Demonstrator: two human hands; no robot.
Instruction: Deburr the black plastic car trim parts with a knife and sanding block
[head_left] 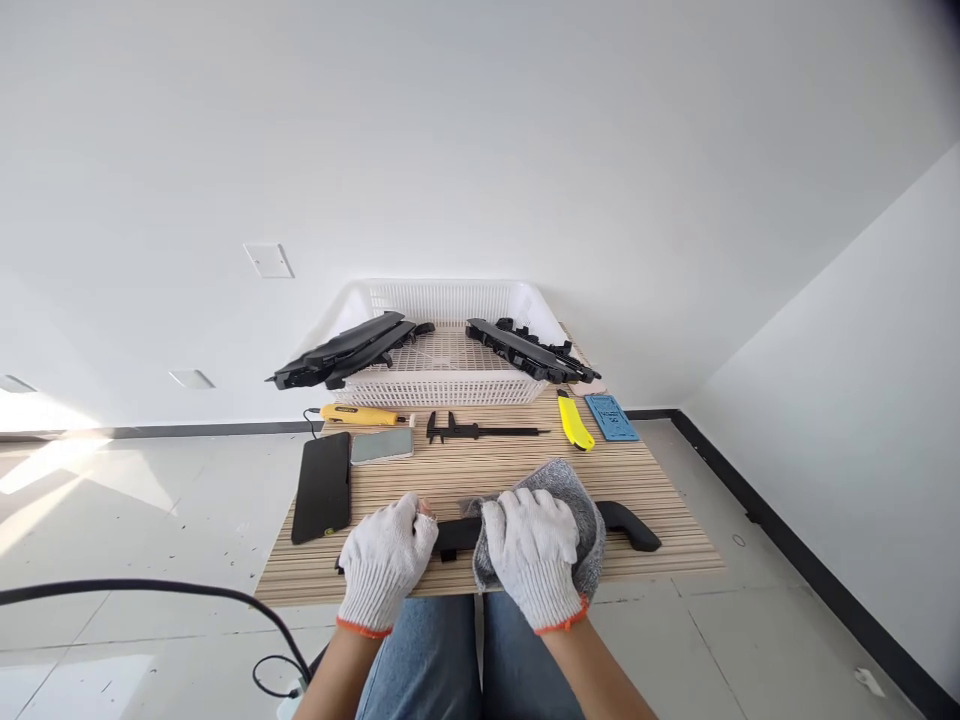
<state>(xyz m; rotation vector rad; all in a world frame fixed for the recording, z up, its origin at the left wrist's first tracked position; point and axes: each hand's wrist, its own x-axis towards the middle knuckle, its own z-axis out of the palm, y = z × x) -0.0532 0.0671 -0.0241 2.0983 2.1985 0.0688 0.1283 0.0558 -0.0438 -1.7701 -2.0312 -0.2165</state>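
Note:
A long black plastic part [630, 525] with a bent right end lies across the front of the table. My left hand [390, 550], in a white knitted glove, is closed around it near its left end. My right hand [531, 550], gloved the same way, grips a grey cloth [570, 490] that is pressed over the part's middle. The cloth drapes to both sides and hides the stretch beneath it. A short black tab shows on the part between my hands.
Behind stands a white plastic basket [442, 388] with black parts [352, 350] on its left and more [525, 350] on its right. Between lie calipers [480, 431], a yellow rotary tool [360, 416], a grey block [382, 446], a black phone-like slab [322, 490], a yellow utility knife [575, 422] and a blue pad [611, 417].

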